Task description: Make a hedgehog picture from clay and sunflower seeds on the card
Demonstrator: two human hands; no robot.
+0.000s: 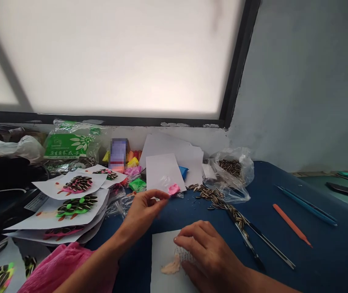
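My left hand (146, 206) hovers above the blue table with thumb and forefinger drawn together in a pinch. Whether anything sits between those fingertips cannot be made out. Just beyond them is a lump of pink clay (174, 189) on a clear plastic wrapper. My right hand (209, 254) rests over a white sheet of paper (161, 243), its fingers and thumb apart. On that sheet lies a flat peach-coloured clay shape (170, 266), beside a pencilled outline filled with small marks, partly covered by the right hand.
Sunflower seeds (209, 194) spill from a clear bag (244, 162). Pens (247, 238), tweezers (308, 205) and an orange clay tool (291, 224) lie to the right. Seed-covered hedgehog pictures (79, 205) are stacked at left, near a pink cloth (70, 266). Clay packets (137, 185) sit behind.
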